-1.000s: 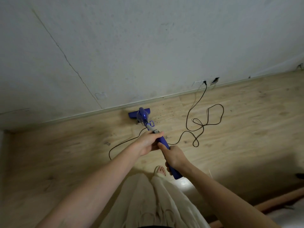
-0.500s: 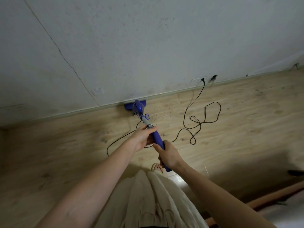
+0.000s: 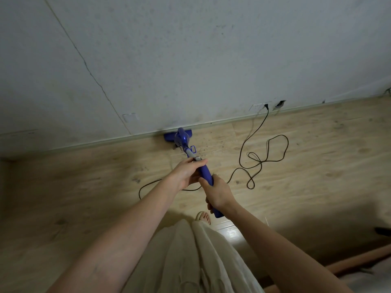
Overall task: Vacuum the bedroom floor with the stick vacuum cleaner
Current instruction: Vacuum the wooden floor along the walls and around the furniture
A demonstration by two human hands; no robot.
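Two big surfaces fill the frame: grey wall (image 3: 190,60) above, wood floor (image 3: 84,197) below. Blue stick vacuum cleaner (image 3: 186,144) at centre, its head against the skirting. My left hand (image 3: 187,172) grasps the upper shaft; my right hand (image 3: 219,192) grasps the handle just below it. Black cord (image 3: 266,153) loops right of centre, running to the wall socket (image 3: 259,106).

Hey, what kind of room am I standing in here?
Likely a sparsely furnished room in a home: a light wood-plank floor, a plain grey wall with a socket near the skirting, and a corded blue stick vacuum.
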